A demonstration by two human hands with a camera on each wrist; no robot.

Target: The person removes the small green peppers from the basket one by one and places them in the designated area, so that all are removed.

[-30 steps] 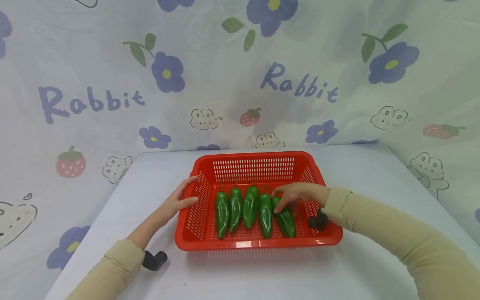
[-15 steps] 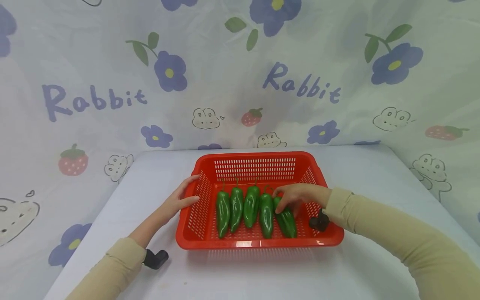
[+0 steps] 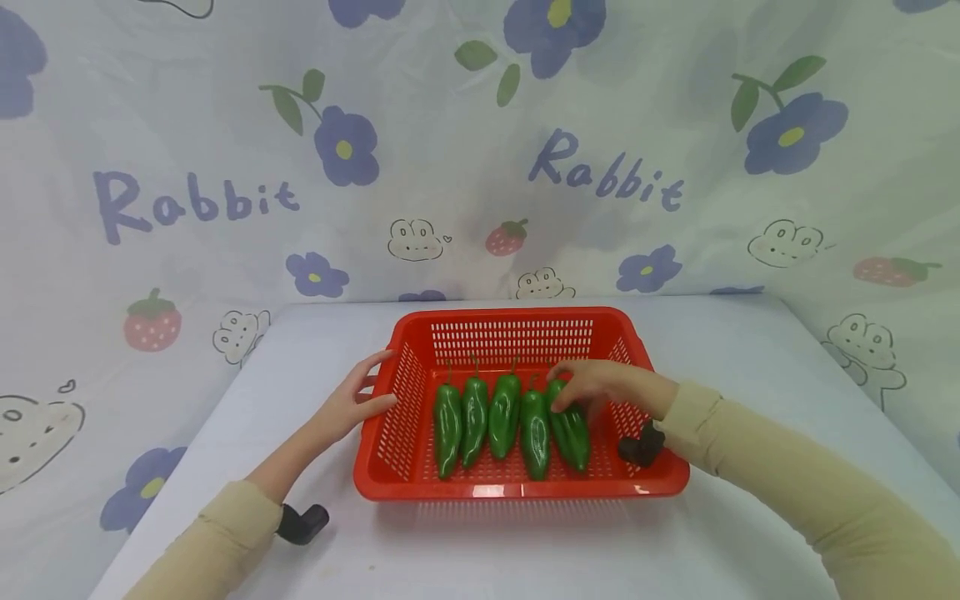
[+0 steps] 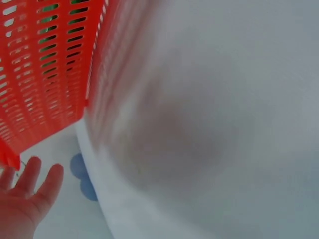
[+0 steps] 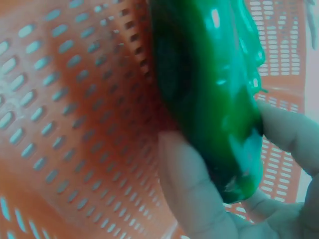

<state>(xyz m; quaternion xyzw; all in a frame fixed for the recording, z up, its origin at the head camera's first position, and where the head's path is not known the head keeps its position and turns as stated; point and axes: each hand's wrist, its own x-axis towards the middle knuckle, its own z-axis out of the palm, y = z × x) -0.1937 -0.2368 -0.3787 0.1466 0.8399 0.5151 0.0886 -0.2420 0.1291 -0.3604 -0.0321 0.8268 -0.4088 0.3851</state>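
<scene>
A red plastic basket (image 3: 517, 490) with slotted walls holds several long green peppers (image 3: 504, 417), lying side by side with their stems toward the far wall. My right hand (image 3: 596, 385) reaches over the right side and grips the rightmost pepper (image 3: 572, 442) near its stem end. In the right wrist view, thumb and fingers (image 5: 187, 189) close on both sides of that pepper (image 5: 214, 104), whose lower part runs up out of the frame. My left hand (image 3: 347, 407) is at the left rim, its fingers extended and spread; the left wrist view shows it (image 4: 25, 204) beside the basket wall (image 4: 75, 35).
The basket stands on a white-covered table (image 3: 480, 554). Behind it hangs a white cloth (image 3: 450, 150) printed with flowers, rabbits and strawberries. A black wrist camera (image 3: 302, 525) sits on the left wrist, another camera (image 3: 641, 446) on the right, over the basket's right side.
The rightmost pepper has shifted slightly toward the far wall, in my right hand, and stands a little straighter. My left hand stays at the left rim.
</scene>
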